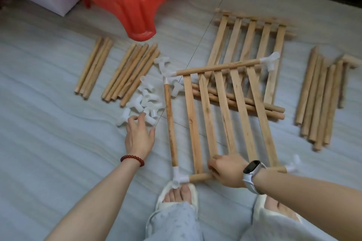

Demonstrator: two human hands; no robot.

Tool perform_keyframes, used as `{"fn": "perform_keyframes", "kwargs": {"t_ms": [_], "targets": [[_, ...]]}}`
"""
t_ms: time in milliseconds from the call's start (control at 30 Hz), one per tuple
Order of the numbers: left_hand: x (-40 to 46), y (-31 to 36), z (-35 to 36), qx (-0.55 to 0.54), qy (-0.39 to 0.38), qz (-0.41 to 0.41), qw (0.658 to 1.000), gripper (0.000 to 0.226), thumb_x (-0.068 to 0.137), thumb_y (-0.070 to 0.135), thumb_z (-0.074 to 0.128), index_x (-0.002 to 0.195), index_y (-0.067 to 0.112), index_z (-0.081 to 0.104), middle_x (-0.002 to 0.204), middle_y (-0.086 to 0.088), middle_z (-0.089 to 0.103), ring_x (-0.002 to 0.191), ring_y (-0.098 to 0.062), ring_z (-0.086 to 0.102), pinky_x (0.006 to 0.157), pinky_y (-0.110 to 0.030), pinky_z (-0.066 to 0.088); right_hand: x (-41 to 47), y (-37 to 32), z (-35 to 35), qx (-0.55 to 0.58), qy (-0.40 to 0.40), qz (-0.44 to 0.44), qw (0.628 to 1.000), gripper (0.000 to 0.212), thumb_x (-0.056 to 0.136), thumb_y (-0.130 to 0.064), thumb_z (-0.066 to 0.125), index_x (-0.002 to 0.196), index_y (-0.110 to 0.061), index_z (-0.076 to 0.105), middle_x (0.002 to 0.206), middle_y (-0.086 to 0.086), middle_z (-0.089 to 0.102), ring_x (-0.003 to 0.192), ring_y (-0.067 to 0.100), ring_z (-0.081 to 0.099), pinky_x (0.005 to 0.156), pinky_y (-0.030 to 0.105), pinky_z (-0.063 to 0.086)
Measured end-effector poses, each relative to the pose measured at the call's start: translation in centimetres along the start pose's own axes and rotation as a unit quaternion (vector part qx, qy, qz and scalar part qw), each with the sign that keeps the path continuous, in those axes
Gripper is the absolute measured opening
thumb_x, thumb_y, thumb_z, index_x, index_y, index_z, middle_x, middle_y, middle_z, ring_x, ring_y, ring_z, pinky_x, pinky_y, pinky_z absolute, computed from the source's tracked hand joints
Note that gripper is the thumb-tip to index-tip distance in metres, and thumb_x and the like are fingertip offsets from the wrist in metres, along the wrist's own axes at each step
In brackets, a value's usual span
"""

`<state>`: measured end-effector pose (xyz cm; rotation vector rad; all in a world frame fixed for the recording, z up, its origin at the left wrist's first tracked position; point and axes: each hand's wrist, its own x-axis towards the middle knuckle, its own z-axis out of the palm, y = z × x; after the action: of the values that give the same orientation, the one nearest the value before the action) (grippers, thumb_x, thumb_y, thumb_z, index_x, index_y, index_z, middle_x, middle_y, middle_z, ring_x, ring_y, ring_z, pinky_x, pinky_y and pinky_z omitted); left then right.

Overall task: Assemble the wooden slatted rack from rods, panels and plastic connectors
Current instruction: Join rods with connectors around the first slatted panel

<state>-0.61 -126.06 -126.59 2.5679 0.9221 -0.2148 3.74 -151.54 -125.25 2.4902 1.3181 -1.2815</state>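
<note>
Beside the slatted panel (225, 115), left hand (139, 137) touches connectors (145, 103).

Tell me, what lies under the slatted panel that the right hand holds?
Under the held panel lie two loose rods and the near end of a second slatted panel. The floor shows between the slats. The rods' middle parts are covered.
</note>
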Motion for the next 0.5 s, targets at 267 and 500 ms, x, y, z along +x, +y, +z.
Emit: {"fn": "perform_keyframes", "kwargs": {"t_ms": [267, 500], "targets": [[2.4, 1.5, 0.6, 0.044, 0.059, 0.019, 0.997, 0.051, 0.081, 0.018, 0.065, 0.128, 0.008, 0.046, 0.130, -0.018, 0.039, 0.121, -0.036, 0.034, 0.095, -0.048, 0.029, -2.2, 3.7, -0.9, 0.093, 0.107, 0.009, 0.990, 0.029, 0.098, -0.022, 0.033, 0.122, -0.017, 0.049, 0.121, 0.002, 0.052, 0.103, 0.026, 0.053, 0.081, 0.035, 0.042], [1.3, 6.3, 1.2, 0.079, 0.051, 0.227, 0.969, 0.043, 0.078, 0.006, 0.064, 0.121, 0.005, 0.056, 0.130, -0.022, 0.048, 0.120, -0.040, 0.043, 0.091, -0.053, 0.035, -4.2, 14.3, -2.2, 0.154, 0.375, 0.330, 0.853, 0.034, 0.091, -0.008, 0.043, 0.123, -0.003, 0.051, 0.119, 0.019, 0.052, 0.111, 0.037, 0.047, 0.082, 0.042, 0.041]]}}
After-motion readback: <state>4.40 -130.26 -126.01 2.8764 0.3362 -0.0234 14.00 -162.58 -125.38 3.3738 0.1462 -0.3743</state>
